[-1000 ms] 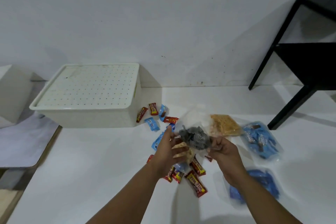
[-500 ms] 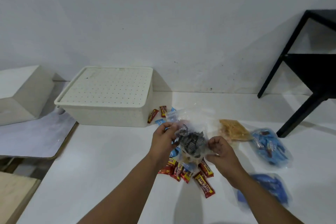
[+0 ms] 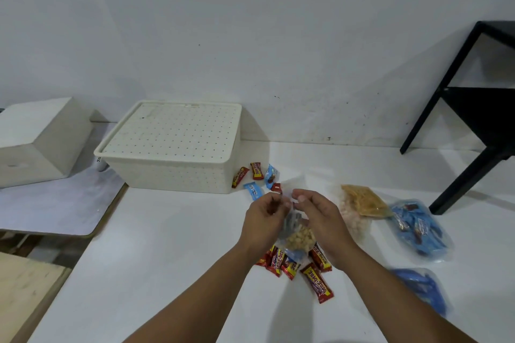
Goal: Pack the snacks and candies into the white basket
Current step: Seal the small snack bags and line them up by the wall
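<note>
Both hands hold up a clear snack bag [image 3: 296, 234] with pale puffs and dark pieces inside. My left hand [image 3: 263, 220] pinches its top left edge and my right hand [image 3: 320, 217] pinches the top right edge. Under it lie several red candy bars [image 3: 319, 285] on the white table. More small red and blue candies [image 3: 257, 175] lie beside the white basket [image 3: 172, 175], which stands at the back with its perforated lid on. To the right sit a bag of yellow snacks [image 3: 362, 200] and two bags of blue candies [image 3: 418, 225].
A black shelf frame [image 3: 473, 120] stands at the right on the table [image 3: 167, 245]. A white box [image 3: 36, 136] sits on a lower grey surface at the left. The wall runs close behind the basket.
The bag now hangs upright from its top edge, with both hands moved up and closer together at its mouth. The view shifted, so the basket appears further right.
</note>
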